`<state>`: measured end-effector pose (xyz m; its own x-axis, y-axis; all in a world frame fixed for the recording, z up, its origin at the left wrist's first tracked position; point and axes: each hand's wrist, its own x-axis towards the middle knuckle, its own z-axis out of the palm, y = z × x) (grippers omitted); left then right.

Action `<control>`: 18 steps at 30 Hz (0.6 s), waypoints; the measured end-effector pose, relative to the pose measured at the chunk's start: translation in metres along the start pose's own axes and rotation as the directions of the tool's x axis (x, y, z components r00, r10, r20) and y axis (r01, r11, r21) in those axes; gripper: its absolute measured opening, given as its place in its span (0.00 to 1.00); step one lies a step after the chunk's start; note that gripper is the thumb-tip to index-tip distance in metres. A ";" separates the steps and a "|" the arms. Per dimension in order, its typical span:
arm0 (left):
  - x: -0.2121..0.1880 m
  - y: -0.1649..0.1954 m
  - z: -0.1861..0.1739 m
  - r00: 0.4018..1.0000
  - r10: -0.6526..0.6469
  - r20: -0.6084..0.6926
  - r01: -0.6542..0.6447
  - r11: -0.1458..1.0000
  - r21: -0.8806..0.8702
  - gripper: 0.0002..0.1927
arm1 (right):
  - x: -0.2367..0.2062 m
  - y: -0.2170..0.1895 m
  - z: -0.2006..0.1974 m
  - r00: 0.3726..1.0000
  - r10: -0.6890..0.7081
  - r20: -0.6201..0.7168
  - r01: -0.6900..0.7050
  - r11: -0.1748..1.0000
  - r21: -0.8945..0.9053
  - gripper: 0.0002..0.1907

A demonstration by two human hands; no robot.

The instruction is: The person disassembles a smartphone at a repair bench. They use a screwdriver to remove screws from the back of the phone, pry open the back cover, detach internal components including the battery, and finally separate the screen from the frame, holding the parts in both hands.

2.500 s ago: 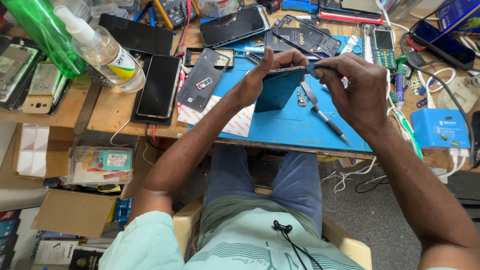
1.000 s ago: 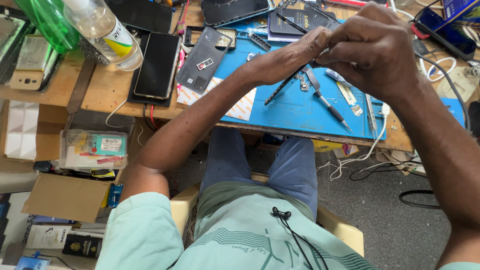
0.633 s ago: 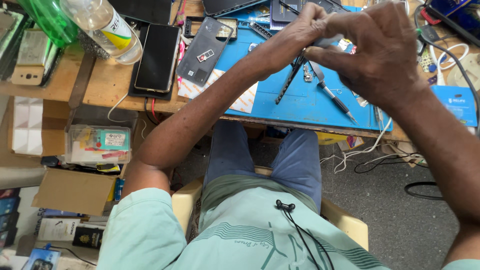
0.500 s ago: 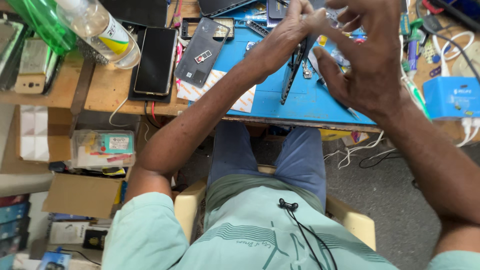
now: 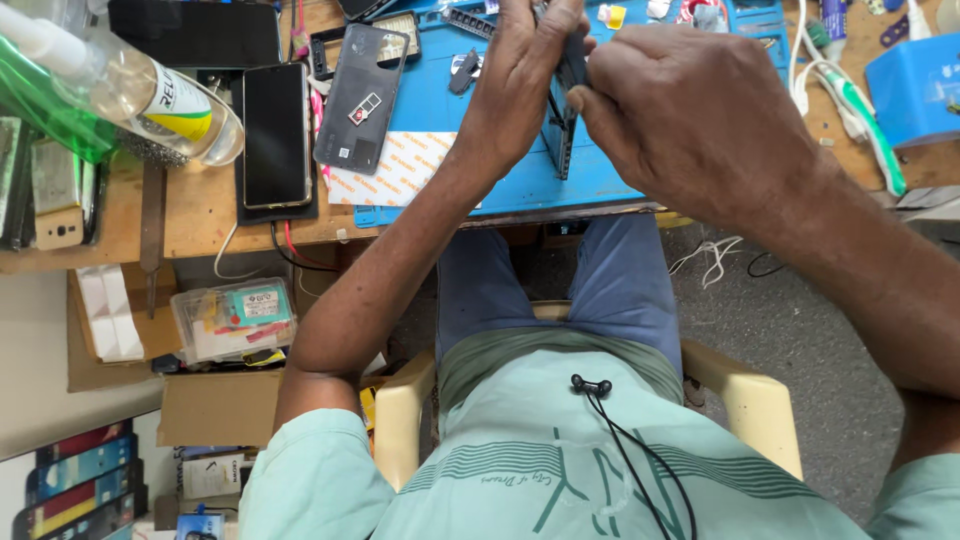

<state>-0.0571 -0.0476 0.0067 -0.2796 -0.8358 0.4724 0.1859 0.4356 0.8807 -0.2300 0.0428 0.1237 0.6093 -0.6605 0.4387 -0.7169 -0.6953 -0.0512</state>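
Note:
Both my hands are raised close to the camera over the blue work mat (image 5: 440, 100). My left hand (image 5: 525, 85) and my right hand (image 5: 700, 120) together grip a dark phone (image 5: 568, 110) held edge-on, so only its thin side shows. The fingers of both hands close around its upper part. Most of the phone is hidden behind my hands.
A grey phone back cover (image 5: 362, 95) and a black phone (image 5: 274, 130) lie left on the bench. Two plastic bottles (image 5: 150, 90) stand far left. A blue box (image 5: 915, 85) with cables sits at the right. Boxes and a clear case (image 5: 235, 318) sit below the bench.
My hands have lifted the phone from the mat up toward the camera and turned it edge-on. The view has shifted down and closer.

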 end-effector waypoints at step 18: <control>-0.014 -0.014 0.001 0.996 0.089 0.008 -0.089 0.971 0.224 0.24 | -0.050 0.004 0.059 0.994 0.044 0.102 -0.048 0.998 0.033 0.12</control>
<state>-0.0572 -0.0415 -0.0127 -0.2698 -0.7910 0.5492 -0.0056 0.5716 0.8205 -0.2431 0.0563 0.0488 0.6083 -0.7163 0.3419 -0.7337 -0.6718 -0.1019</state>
